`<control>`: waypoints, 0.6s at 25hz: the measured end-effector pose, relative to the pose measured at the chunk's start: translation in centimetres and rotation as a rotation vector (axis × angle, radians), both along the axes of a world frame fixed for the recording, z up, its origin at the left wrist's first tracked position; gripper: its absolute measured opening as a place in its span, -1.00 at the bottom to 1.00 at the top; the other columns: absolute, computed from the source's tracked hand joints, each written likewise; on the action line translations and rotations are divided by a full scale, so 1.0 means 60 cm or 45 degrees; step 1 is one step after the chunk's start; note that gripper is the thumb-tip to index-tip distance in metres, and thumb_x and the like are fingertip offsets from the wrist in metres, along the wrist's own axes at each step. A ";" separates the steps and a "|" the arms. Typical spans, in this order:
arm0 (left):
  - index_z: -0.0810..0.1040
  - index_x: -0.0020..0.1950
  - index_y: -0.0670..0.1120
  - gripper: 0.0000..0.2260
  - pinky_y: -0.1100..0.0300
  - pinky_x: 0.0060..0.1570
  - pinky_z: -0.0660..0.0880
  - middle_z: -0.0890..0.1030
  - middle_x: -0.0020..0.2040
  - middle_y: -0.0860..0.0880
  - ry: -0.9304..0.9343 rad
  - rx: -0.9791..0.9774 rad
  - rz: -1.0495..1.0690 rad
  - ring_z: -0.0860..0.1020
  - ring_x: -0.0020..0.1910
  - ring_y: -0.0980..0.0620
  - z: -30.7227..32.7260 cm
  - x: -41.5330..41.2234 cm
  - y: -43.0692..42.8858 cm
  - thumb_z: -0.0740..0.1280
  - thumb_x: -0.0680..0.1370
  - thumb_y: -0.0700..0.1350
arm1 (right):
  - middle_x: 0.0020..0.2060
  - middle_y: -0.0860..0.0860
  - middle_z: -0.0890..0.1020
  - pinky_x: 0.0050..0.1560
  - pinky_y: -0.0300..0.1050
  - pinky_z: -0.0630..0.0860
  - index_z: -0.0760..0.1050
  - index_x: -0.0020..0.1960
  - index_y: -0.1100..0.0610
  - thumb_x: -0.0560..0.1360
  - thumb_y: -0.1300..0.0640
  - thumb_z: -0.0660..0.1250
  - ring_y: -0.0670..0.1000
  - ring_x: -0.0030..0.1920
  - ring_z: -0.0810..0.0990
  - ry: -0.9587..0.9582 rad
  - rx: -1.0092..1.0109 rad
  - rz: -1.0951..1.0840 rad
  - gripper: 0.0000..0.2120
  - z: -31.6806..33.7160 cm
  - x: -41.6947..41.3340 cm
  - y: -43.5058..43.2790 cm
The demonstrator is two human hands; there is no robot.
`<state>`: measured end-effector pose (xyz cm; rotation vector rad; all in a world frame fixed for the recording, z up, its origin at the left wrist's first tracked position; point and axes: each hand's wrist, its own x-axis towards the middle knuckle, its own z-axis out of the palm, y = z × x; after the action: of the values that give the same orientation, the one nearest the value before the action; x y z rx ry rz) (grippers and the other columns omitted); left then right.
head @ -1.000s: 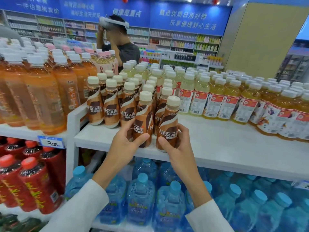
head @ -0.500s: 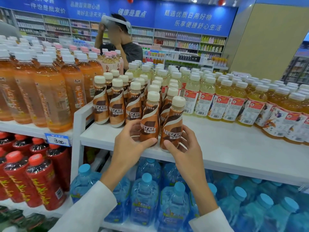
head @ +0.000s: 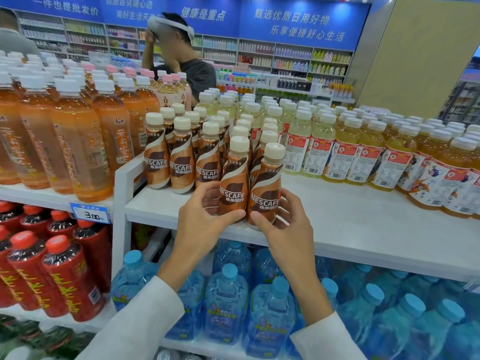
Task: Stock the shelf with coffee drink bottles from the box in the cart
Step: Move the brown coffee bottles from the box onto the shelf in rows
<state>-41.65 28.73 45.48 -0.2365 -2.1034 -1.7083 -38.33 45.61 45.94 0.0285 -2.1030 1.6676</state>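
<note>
White shelf (head: 350, 219) taken as our landmark.

- Two coffee bottles stand side by side at the shelf's front edge, touching or nearly so. Both lean a little to the right and carry cream caps.
- Left hand (head: 205, 219) grips the left coffee bottle (head: 233, 183) low on its body. The thumb lies across the front under the label and the fingers curl round the far side.
- Right hand (head: 285, 229) grips the right coffee bottle (head: 266, 188) the same way. Its thumb is at the base and its fingers wrap the right flank.
- We cannot tell whether the bases sit fully on the shelf, because the thumbs cover the contact line.
- The stocked coffee bottles (head: 181, 162) stand further back on the shelf in rows, upright, just behind the two held ones.
- Yellow drink bottles (head: 363, 152) fill the back of the shelf along its right stretch, leaving a bare strip of board in front of them.
- Orange tea bottles (head: 78, 141) stand on the neighbouring board, left of the shelf.
- A price tag (head: 89, 214) hangs at that board's edge, just left of the shelf's corner post.
- Blue-capped water bottles (head: 226, 302) are packed below the shelf.
- Red bottles (head: 65, 276) sit below and left of the shelf.
- Both sleeves are white.
- Beyond the shelf a person wearing a headset (head: 192, 66) stands with one hand raised to it.
</note>
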 end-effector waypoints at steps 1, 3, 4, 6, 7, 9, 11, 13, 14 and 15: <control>0.53 0.22 0.14 -0.42 0.35 0.01 0.58 0.65 0.07 0.19 0.009 0.003 0.006 0.62 0.03 0.30 0.000 0.000 -0.001 0.68 0.28 -0.06 | 0.06 -0.32 0.61 0.06 -0.36 0.57 0.42 0.28 -0.22 0.40 0.07 0.60 -0.35 0.05 0.60 0.013 -0.002 -0.026 -0.44 0.000 0.000 -0.006; 0.52 0.20 0.16 -0.44 0.39 0.00 0.56 0.65 0.06 0.21 0.021 0.012 0.010 0.61 0.02 0.31 0.000 0.001 -0.004 0.68 0.29 -0.05 | 0.06 -0.32 0.59 0.06 -0.35 0.58 0.41 0.27 -0.22 0.39 0.03 0.61 -0.32 0.06 0.60 0.037 -0.004 -0.071 -0.43 -0.003 0.002 -0.017; 0.52 0.18 0.17 -0.44 0.41 -0.01 0.55 0.65 0.05 0.22 0.024 0.013 0.009 0.61 0.02 0.32 0.000 0.001 -0.006 0.68 0.29 -0.05 | 0.06 -0.33 0.59 0.06 -0.36 0.57 0.40 0.26 -0.23 0.38 0.01 0.61 -0.32 0.07 0.60 0.048 -0.008 -0.086 -0.43 -0.004 0.003 -0.023; 0.51 0.18 0.20 -0.45 0.43 -0.02 0.54 0.64 0.05 0.23 0.028 0.013 0.009 0.61 0.03 0.34 0.001 0.001 -0.011 0.67 0.29 -0.06 | 0.07 -0.33 0.58 0.07 -0.37 0.57 0.40 0.27 -0.23 0.39 0.00 0.61 -0.32 0.08 0.59 0.069 -0.019 -0.099 -0.43 -0.007 0.003 -0.031; 0.51 0.18 0.19 -0.45 0.44 -0.03 0.53 0.64 0.05 0.24 0.029 0.013 0.010 0.60 0.04 0.35 0.001 0.002 -0.015 0.67 0.30 -0.06 | 0.08 -0.32 0.59 0.08 -0.36 0.57 0.41 0.28 -0.21 0.39 0.01 0.61 -0.31 0.08 0.60 0.074 -0.025 -0.101 -0.43 -0.007 0.003 -0.035; 0.52 0.20 0.16 -0.44 0.44 -0.03 0.53 0.63 0.06 0.24 0.035 0.013 0.011 0.60 0.04 0.35 0.001 0.001 -0.022 0.67 0.31 -0.07 | 0.10 -0.29 0.60 0.11 -0.31 0.59 0.42 0.29 -0.18 0.39 0.01 0.61 -0.27 0.09 0.61 0.078 -0.033 -0.103 -0.42 -0.008 0.001 -0.044; 0.52 0.23 0.13 -0.44 0.44 -0.01 0.53 0.63 0.08 0.24 0.044 0.004 0.025 0.60 0.05 0.36 0.000 0.000 -0.033 0.66 0.32 -0.07 | 0.10 -0.29 0.61 0.14 -0.24 0.60 0.42 0.30 -0.17 0.39 0.02 0.62 -0.26 0.10 0.61 0.090 -0.037 -0.099 -0.42 -0.008 -0.003 -0.058; 0.53 0.26 0.13 -0.43 0.43 0.02 0.54 0.63 0.09 0.23 0.037 0.004 0.055 0.59 0.06 0.35 0.000 0.000 -0.049 0.66 0.33 -0.06 | 0.10 -0.28 0.61 0.17 -0.17 0.60 0.43 0.30 -0.15 0.39 0.02 0.62 -0.24 0.12 0.61 0.103 -0.030 -0.087 -0.42 -0.009 -0.009 -0.076; 0.53 0.27 0.12 -0.43 0.41 0.03 0.54 0.63 0.09 0.24 0.033 0.008 0.079 0.60 0.07 0.34 -0.002 -0.001 -0.059 0.66 0.33 -0.05 | 0.10 -0.28 0.61 0.18 -0.15 0.61 0.43 0.31 -0.15 0.39 0.01 0.62 -0.24 0.12 0.61 0.108 -0.025 -0.076 -0.41 -0.009 -0.012 -0.087; 0.54 0.29 0.12 -0.42 0.40 0.04 0.55 0.64 0.10 0.23 0.030 0.017 0.109 0.60 0.07 0.33 -0.004 -0.002 -0.071 0.65 0.33 -0.04 | 0.11 -0.28 0.61 0.18 -0.13 0.61 0.43 0.31 -0.14 0.39 0.01 0.62 -0.23 0.12 0.61 0.114 -0.017 -0.061 -0.42 -0.009 -0.016 -0.100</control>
<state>-41.79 24.49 45.27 -0.1599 -2.0543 -1.6619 -39.27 39.63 45.41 0.0474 -2.0108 1.6221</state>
